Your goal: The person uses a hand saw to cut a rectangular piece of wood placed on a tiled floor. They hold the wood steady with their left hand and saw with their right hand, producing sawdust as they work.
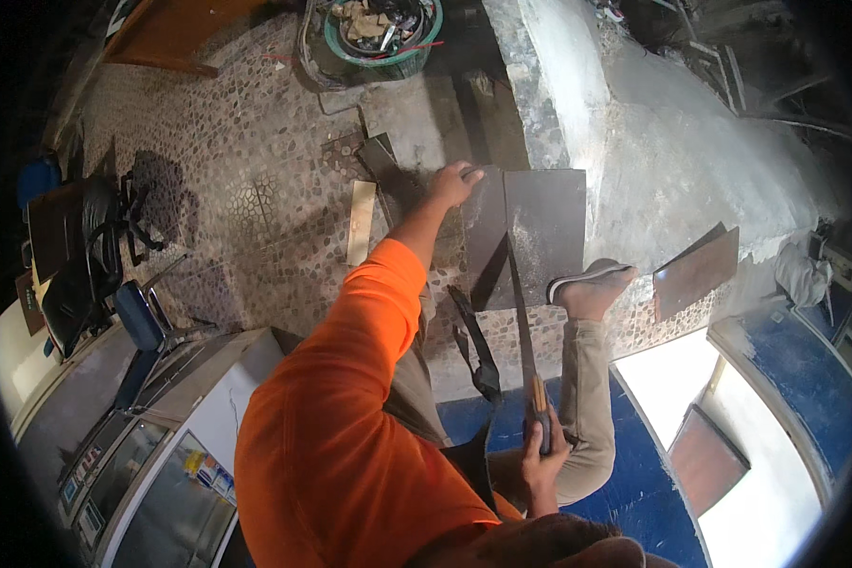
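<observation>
My left hand, at the end of an orange sleeve, grips the top left edge of a dark grey board lying flat on a raised grey surface or step. My right hand is closed round the wooden handle of a handsaw. The long blade lies along a straight slit that runs from the board's top edge toward its middle. My sandalled right foot rests at the board's lower right. A light wooden strip and a dark offcut lie left of the board. A black strap hangs below it.
A green basket of scraps stands at the top. Black chairs and a white glass-fronted cabinet are on the left. Another brown board leans at a pale concrete ledge on the right. A blue panel is below.
</observation>
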`<state>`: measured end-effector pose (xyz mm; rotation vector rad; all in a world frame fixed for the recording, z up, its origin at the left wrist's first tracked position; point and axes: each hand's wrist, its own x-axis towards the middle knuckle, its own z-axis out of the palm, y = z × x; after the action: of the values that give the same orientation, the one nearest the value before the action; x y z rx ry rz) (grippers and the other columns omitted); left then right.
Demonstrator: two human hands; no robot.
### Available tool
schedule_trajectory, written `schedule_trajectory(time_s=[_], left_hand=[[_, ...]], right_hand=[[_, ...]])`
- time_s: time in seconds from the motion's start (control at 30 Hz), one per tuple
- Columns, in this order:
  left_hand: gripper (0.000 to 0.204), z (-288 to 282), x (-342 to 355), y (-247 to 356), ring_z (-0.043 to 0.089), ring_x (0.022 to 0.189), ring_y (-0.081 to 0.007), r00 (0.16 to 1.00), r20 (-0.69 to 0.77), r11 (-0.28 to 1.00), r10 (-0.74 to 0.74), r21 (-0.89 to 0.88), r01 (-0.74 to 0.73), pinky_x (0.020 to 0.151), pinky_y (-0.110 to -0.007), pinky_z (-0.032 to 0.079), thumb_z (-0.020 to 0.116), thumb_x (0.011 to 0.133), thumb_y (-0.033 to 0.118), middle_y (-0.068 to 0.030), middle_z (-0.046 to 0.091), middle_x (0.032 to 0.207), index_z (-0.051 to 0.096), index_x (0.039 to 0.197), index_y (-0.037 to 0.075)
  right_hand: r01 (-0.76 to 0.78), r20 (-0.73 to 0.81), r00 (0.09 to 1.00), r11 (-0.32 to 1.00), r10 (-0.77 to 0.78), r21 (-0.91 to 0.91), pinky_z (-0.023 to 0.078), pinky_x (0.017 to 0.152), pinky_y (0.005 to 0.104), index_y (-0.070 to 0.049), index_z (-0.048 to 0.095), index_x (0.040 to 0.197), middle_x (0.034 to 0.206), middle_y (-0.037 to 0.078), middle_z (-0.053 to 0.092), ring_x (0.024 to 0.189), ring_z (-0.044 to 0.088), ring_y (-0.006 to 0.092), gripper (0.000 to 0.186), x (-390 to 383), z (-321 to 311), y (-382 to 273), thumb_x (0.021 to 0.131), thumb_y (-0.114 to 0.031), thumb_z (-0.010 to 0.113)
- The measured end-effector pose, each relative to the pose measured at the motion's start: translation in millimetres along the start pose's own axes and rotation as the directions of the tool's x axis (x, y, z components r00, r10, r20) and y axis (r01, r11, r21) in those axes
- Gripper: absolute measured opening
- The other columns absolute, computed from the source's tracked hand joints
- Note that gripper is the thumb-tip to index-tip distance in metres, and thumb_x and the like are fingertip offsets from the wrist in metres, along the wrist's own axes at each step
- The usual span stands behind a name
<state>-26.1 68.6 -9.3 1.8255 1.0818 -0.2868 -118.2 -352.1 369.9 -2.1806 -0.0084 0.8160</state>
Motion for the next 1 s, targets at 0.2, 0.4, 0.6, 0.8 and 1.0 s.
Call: schedule_trajectory(time_s=[0.2, 0.4, 0.6, 0.8, 1.0], left_hand=[[0.066, -2.4, 1.1, 31.7, 0.071, 0.064, -0.0269, 0.998, 0.027, 0.998, 0.049, 0.044, -0.05, 0.073, -0.042, 0.058, 0.064, 0.096, 0.059, -0.021, 0.072, 0.11, 0.058, 0.14, 0.01], [0.069, -9.1, -0.8, 19.7, 0.06, 0.128, -0.038, 0.993, 0.097, 0.992, -0.072, -0.092, 0.081, 0.107, -0.045, 0.047, 0.063, 0.094, 0.062, -0.0192, 0.063, 0.139, 0.059, 0.141, 0.012], [0.066, -3.6, 3.9, 5.1, 0.063, 0.113, -0.0349, 0.997, 0.06, 0.998, -0.054, -0.027, 0.055, 0.099, -0.045, 0.049, 0.064, 0.094, 0.062, -0.0185, 0.066, 0.132, 0.061, 0.14, 0.014], [0.062, 0.6, -2.3, 13.4, 0.067, 0.114, -0.0365, 0.993, -0.072, 0.993, 0.092, 0.08, -0.086, 0.098, -0.045, 0.052, 0.066, 0.095, 0.056, -0.0224, 0.068, 0.128, 0.059, 0.141, 0.015], [0.1, 18.4, -56.1, 41.7, 0.051, 0.136, -0.043, 0.976, -0.21, 0.965, -0.054, -0.263, -0.003, 0.113, -0.045, 0.042, 0.073, 0.086, 0.062, -0.0296, 0.051, 0.148, 0.035, 0.157, 0.002]], right_hand=[[0.242, -0.022, 0.969, 0.965, -0.245, -0.099, 0.054, 0.088, 0.0394, 0.007, 0.064, 0.13, 0.109, 0.032, 0.071, 0.103, 0.071, 0.0395, 0.041, 179.6, 100.6, 29.1, 0.102, -0.023, 0.061], [0.304, -0.01, 0.949, 0.922, -0.316, -0.241, 0.055, 0.087, 0.0379, 0.01, 0.061, 0.131, 0.105, 0.028, 0.073, 0.098, 0.073, 0.0366, 0.043, 107.7, 68.0, 32.0, 0.1, -0.02, 0.063], [0.095, 0.022, 0.995, 0.992, -0.093, -0.08, 0.055, 0.082, 0.0354, 0.011, 0.06, 0.132, 0.1, 0.023, 0.073, 0.09, 0.072, 0.0217, 0.042, 41.9, 22.8, 7.8, 0.101, -0.016, 0.061], [0.285, -0.038, 0.954, 0.939, -0.297, -0.191, 0.056, 0.084, 0.0379, 0.005, 0.062, 0.134, 0.109, 0.029, 0.073, 0.097, 0.074, 0.0338, 0.042, 164.5, 116.8, 36.6, 0.101, -0.021, 0.063], [0.077, -0.009, 0.997, 0.995, -0.077, -0.058, 0.056, 0.082, 0.0368, 0.005, 0.064, 0.132, 0.105, 0.024, 0.075, 0.094, 0.073, 0.0278, 0.045, 171.7, 79.5, -0.4, 0.101, -0.026, 0.065]])
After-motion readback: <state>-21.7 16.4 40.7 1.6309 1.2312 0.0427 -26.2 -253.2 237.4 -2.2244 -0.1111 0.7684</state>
